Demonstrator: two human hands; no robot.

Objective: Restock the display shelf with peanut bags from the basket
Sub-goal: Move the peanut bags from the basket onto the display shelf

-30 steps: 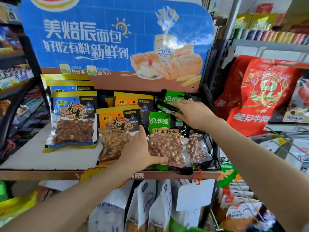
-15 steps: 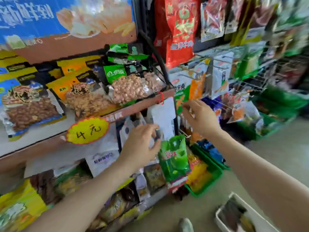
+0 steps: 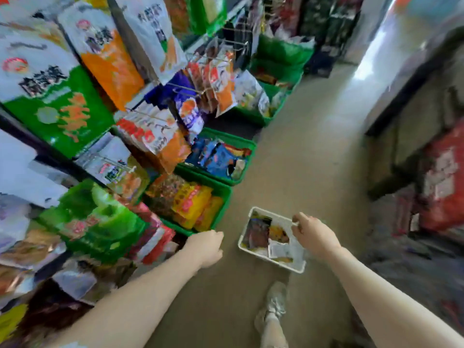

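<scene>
A white basket (image 3: 251,217) sits on the floor below me, with a few snack bags (image 3: 259,233) lying inside; the blur hides their print. My right hand (image 3: 313,233) hovers over the basket's right side, fingers loosely curled and holding nothing. My left hand (image 3: 207,247) hangs to the left of the basket, over the floor, fingers curled under, also with nothing in it. The peanut shelf is out of view.
Green crates (image 3: 226,194) of snack packets line the floor along the left rack. Hanging bags (image 3: 213,79) on wire hooks stick out above them. My shoe (image 3: 275,301) stands just below the basket. A dark counter (image 3: 414,116) and red packs border the aisle's right.
Both hands have left the peanut bags on the shelf and dropped down. My view swung right and down from the shelf to the aisle floor and the basket.
</scene>
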